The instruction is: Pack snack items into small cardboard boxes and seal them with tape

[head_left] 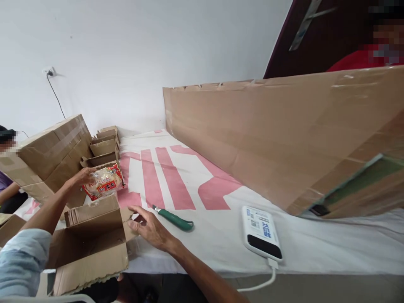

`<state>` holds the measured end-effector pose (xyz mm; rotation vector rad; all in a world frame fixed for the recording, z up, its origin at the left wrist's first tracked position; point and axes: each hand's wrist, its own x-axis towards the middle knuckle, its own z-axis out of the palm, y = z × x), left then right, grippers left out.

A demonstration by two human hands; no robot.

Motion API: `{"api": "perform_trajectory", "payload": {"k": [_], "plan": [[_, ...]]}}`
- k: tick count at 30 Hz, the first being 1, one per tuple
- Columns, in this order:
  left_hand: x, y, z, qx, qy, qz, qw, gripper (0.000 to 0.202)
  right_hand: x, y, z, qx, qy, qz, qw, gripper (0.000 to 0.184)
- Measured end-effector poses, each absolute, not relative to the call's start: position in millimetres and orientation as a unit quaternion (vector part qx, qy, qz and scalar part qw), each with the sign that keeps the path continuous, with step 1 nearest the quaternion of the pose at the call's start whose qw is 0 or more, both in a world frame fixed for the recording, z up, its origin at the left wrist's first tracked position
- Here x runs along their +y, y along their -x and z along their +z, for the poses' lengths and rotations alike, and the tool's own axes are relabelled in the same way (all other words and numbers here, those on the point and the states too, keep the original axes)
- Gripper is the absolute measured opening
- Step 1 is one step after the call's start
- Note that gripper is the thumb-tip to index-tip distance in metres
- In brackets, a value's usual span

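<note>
My left hand (83,176) is closed on the left end of a red and clear plastic snack packet (105,182), with pale food showing through. The packet is held above the far side of an open cardboard box (94,263), whose flaps stand spread. My right hand (154,229) grips the box's right flap (126,225) between thumb and fingers. The part of the box's inside that shows is dark and bare. Just right of that hand, a green-handled utility knife (175,219) lies on the cloth with its blade toward the box.
Several small open boxes (104,147) stand in a row behind the packet. A big taped carton (59,151) is at left; a long cardboard panel (252,139) crosses the right. A white power bank (261,231) with a cable lies on the cloth (217,240). Other people sit at both edges.
</note>
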<state>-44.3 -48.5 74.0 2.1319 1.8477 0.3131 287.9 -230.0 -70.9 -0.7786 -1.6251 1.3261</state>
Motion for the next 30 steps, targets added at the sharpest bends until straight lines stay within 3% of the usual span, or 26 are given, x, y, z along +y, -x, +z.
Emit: {"api": "perform_trajectory", "payload": {"k": [7,13,15,17,20,23,24,28,30], "plan": [[-19.3,32.1,67.5,0.696,-0.716,0.055,0.002,0.03,-237.6,-275.6,-77.0,-0.605,0.295,0.576,0.463,0.057],[-46.7,17.1,83.5,0.699,-0.709,0.069,-0.065,0.039,-235.3,-270.6,-78.7,-0.58,0.311,0.565,0.499,0.039],[-76.2,16.5,98.0,0.674,-0.732,0.093,-0.039,0.045,-223.5,-271.3,-79.4,-0.568,0.32,0.552,0.52,0.035],[-117.8,17.7,109.6,0.615,-0.773,0.139,0.069,0.056,-205.7,-271.0,-80.2,-0.556,0.333,0.532,0.545,0.034],[-186.6,16.3,107.1,0.552,-0.809,0.096,0.175,0.067,-174.2,-265.4,-81.9,-0.551,0.354,0.486,0.579,0.03],[-231.6,3.3,77.2,0.561,-0.822,0.023,0.094,0.091,-148.8,-255.3,-83.4,-0.555,0.365,0.455,0.592,0.028],[-237.2,-3.1,64.5,0.574,-0.818,-0.002,0.041,0.088,-143.8,-253.0,-82.5,-0.561,0.364,0.446,0.595,0.028],[-219.5,-25.7,27.8,0.605,-0.78,-0.084,-0.132,0.031,-153.7,-266.1,-59.8,-0.58,0.341,0.398,0.624,0.032],[-198.8,-29.6,22.8,0.616,-0.762,-0.096,-0.179,0.017,-179.3,-290.3,-35.4,-0.585,0.311,0.39,0.639,0.031]]}}
